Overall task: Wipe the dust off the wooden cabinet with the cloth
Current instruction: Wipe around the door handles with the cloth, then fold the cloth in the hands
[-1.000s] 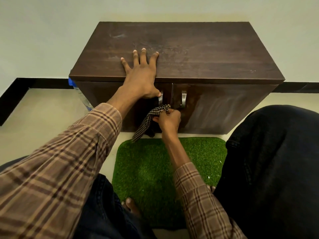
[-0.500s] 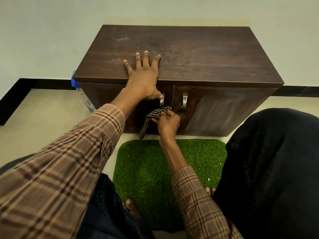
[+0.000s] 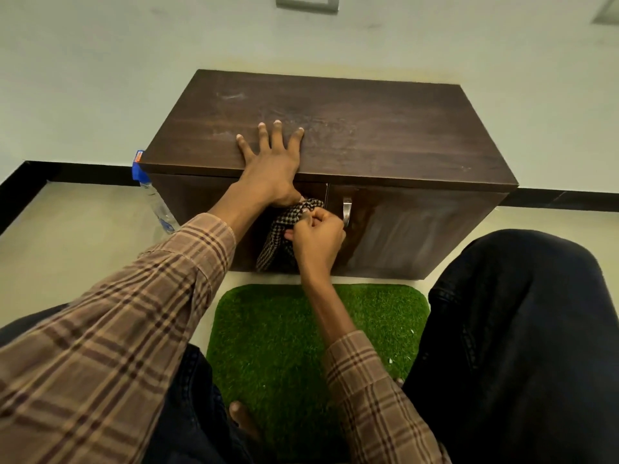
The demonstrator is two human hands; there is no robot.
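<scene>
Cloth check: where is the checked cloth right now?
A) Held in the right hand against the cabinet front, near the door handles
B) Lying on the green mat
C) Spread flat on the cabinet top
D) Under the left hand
A: the right hand grips the cloth against the cabinet front beside the metal handle, while the left hand lies flat on the top with nothing under it.
</scene>
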